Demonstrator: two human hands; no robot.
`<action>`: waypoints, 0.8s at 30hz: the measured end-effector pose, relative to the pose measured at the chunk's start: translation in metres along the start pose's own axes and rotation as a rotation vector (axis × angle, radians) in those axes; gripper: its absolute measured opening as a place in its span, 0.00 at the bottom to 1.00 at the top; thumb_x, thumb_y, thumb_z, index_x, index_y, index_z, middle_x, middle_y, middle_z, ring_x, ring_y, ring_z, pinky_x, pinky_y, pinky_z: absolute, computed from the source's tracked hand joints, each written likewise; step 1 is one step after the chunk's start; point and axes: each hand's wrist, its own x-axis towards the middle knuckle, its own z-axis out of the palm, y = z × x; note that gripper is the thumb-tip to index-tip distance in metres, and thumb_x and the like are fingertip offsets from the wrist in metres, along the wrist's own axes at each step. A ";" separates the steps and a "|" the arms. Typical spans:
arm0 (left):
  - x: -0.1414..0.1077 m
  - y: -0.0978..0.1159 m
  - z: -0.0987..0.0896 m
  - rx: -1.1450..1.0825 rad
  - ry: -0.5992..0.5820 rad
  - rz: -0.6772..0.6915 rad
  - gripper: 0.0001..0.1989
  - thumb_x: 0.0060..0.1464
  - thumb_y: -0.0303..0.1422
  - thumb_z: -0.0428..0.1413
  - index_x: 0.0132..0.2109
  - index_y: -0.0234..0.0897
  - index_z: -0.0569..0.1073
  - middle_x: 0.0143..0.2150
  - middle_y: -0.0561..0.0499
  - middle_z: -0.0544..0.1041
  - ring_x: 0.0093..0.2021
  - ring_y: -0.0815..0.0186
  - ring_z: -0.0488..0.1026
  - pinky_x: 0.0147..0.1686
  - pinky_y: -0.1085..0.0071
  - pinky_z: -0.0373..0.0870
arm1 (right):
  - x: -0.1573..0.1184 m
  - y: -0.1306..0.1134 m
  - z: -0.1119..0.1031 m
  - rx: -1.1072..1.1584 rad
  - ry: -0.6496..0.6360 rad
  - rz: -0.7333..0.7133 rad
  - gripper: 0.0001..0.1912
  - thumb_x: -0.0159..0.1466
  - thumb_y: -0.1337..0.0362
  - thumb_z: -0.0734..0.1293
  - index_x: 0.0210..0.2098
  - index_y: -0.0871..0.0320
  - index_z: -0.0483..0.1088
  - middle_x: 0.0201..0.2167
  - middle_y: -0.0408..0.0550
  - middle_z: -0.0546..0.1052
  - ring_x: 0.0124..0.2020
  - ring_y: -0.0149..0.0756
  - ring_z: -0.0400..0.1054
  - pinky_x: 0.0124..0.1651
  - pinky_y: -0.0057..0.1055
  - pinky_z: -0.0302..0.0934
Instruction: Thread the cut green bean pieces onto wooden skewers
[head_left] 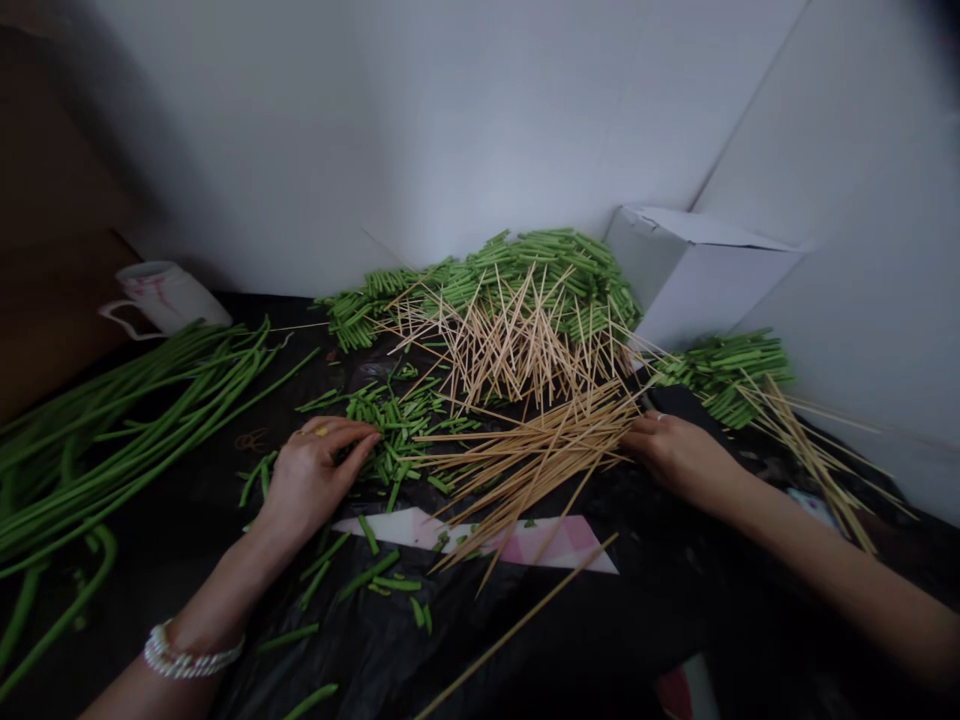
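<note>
My left hand (319,465) is at the left edge of a loose pile of short cut green stems (397,430), which look like garlic scapes. Its thumb and fingers come together in a pinch, and whatever lies between the tips is hidden. To the right, my right hand (671,450) curls its fingers at the ends of a heap of bamboo skewers (525,450). Which skewer its fingertips hold is hard to see. Behind, stems threaded on skewers (540,270) form a large stack, their bare sticks pointing toward me.
Long uncut green stems (150,420) lie at the left beside a white mug (172,295). A white box (690,270) stands by the wall. More skewered stems (727,370) lie at right. A pink-white patch (547,542) shows on the black plastic sheet (360,650).
</note>
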 end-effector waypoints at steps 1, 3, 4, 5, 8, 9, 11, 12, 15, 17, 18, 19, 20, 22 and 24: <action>0.000 0.000 0.000 -0.001 0.001 -0.002 0.16 0.58 0.43 0.52 0.37 0.38 0.80 0.35 0.47 0.81 0.40 0.57 0.75 0.43 0.62 0.71 | 0.002 -0.002 0.000 -0.022 -0.001 -0.029 0.11 0.62 0.75 0.60 0.33 0.59 0.72 0.31 0.50 0.75 0.37 0.39 0.67 0.42 0.33 0.59; 0.000 0.000 0.001 -0.007 -0.001 -0.006 0.16 0.58 0.43 0.52 0.37 0.38 0.80 0.35 0.47 0.81 0.40 0.57 0.75 0.43 0.62 0.71 | 0.007 -0.006 0.000 -0.047 -0.012 -0.109 0.10 0.62 0.74 0.60 0.31 0.60 0.71 0.31 0.52 0.75 0.37 0.40 0.67 0.42 0.35 0.59; 0.000 0.000 0.001 -0.010 -0.005 -0.007 0.15 0.58 0.43 0.52 0.38 0.39 0.80 0.35 0.47 0.81 0.40 0.57 0.75 0.43 0.62 0.71 | 0.009 -0.008 0.000 -0.051 -0.006 -0.149 0.10 0.62 0.75 0.60 0.30 0.60 0.71 0.32 0.52 0.75 0.37 0.39 0.67 0.42 0.35 0.59; 0.000 0.000 0.001 -0.013 -0.008 -0.008 0.15 0.58 0.43 0.52 0.38 0.39 0.79 0.36 0.47 0.81 0.40 0.58 0.75 0.43 0.62 0.71 | 0.011 -0.009 0.001 -0.054 0.003 -0.190 0.10 0.62 0.75 0.60 0.30 0.60 0.71 0.32 0.52 0.75 0.36 0.39 0.67 0.42 0.35 0.59; -0.001 0.000 0.002 -0.019 -0.014 -0.008 0.16 0.58 0.43 0.52 0.38 0.38 0.79 0.36 0.47 0.81 0.40 0.58 0.75 0.44 0.62 0.71 | 0.019 -0.008 0.005 -0.079 0.021 -0.286 0.09 0.62 0.74 0.60 0.33 0.60 0.71 0.33 0.52 0.74 0.36 0.39 0.67 0.43 0.36 0.59; -0.001 0.000 0.002 -0.021 -0.011 -0.010 0.16 0.58 0.43 0.52 0.38 0.38 0.79 0.35 0.47 0.81 0.40 0.58 0.75 0.44 0.62 0.71 | 0.021 -0.007 0.007 -0.094 0.022 -0.309 0.08 0.62 0.74 0.61 0.33 0.61 0.71 0.33 0.53 0.74 0.36 0.40 0.67 0.43 0.37 0.59; -0.001 -0.001 0.002 -0.023 -0.005 -0.014 0.16 0.58 0.43 0.52 0.38 0.38 0.79 0.35 0.47 0.81 0.40 0.58 0.75 0.44 0.62 0.71 | 0.025 -0.003 0.010 -0.122 0.013 -0.347 0.07 0.62 0.73 0.61 0.34 0.61 0.71 0.33 0.53 0.74 0.36 0.41 0.67 0.42 0.37 0.60; -0.001 -0.001 0.002 -0.023 -0.005 -0.016 0.16 0.58 0.43 0.52 0.38 0.38 0.79 0.35 0.47 0.81 0.40 0.57 0.75 0.44 0.62 0.71 | 0.026 -0.002 0.010 -0.131 0.008 -0.366 0.08 0.62 0.73 0.61 0.33 0.61 0.71 0.33 0.53 0.74 0.36 0.40 0.67 0.42 0.37 0.60; -0.001 0.000 0.001 -0.025 -0.008 -0.018 0.16 0.58 0.43 0.52 0.38 0.38 0.80 0.36 0.47 0.81 0.41 0.57 0.75 0.44 0.62 0.71 | 0.031 -0.001 0.009 -0.132 0.008 -0.407 0.07 0.62 0.73 0.61 0.33 0.61 0.70 0.32 0.52 0.74 0.35 0.39 0.67 0.42 0.36 0.60; 0.000 0.000 0.001 -0.026 -0.010 -0.018 0.16 0.58 0.43 0.52 0.37 0.38 0.79 0.36 0.48 0.81 0.41 0.58 0.75 0.44 0.63 0.71 | 0.033 -0.004 0.007 -0.109 0.011 -0.398 0.05 0.61 0.72 0.62 0.33 0.61 0.70 0.32 0.51 0.75 0.35 0.39 0.68 0.41 0.36 0.60; 0.000 0.001 0.000 -0.025 -0.009 -0.019 0.15 0.58 0.43 0.52 0.37 0.38 0.80 0.35 0.48 0.81 0.40 0.58 0.75 0.43 0.63 0.71 | 0.035 -0.007 0.006 -0.093 0.010 -0.383 0.05 0.60 0.72 0.62 0.34 0.61 0.70 0.32 0.51 0.75 0.34 0.38 0.68 0.41 0.36 0.60; 0.000 0.001 0.000 -0.023 -0.008 -0.020 0.16 0.58 0.43 0.52 0.37 0.38 0.80 0.35 0.48 0.81 0.40 0.58 0.75 0.43 0.63 0.71 | 0.036 -0.010 0.005 -0.073 0.005 -0.365 0.05 0.59 0.72 0.63 0.34 0.61 0.69 0.33 0.51 0.75 0.34 0.38 0.68 0.41 0.35 0.59; 0.000 0.001 0.000 -0.024 -0.007 -0.022 0.16 0.58 0.43 0.52 0.37 0.38 0.80 0.35 0.47 0.81 0.40 0.59 0.75 0.43 0.63 0.71 | 0.037 -0.012 0.004 -0.051 -0.001 -0.345 0.06 0.58 0.72 0.63 0.34 0.60 0.69 0.33 0.51 0.75 0.34 0.38 0.68 0.40 0.35 0.59; 0.000 0.002 0.000 -0.029 -0.006 -0.021 0.16 0.58 0.43 0.52 0.37 0.38 0.80 0.35 0.47 0.81 0.40 0.59 0.75 0.43 0.63 0.71 | 0.039 -0.015 0.002 0.007 -0.014 -0.312 0.07 0.57 0.73 0.62 0.34 0.60 0.68 0.33 0.51 0.75 0.34 0.38 0.68 0.41 0.36 0.59; 0.000 0.002 -0.001 -0.039 -0.008 -0.021 0.16 0.58 0.43 0.52 0.37 0.38 0.80 0.35 0.47 0.81 0.40 0.59 0.75 0.43 0.63 0.71 | 0.040 -0.016 0.000 0.090 -0.026 -0.278 0.07 0.57 0.73 0.61 0.34 0.59 0.67 0.33 0.49 0.75 0.35 0.37 0.68 0.42 0.35 0.59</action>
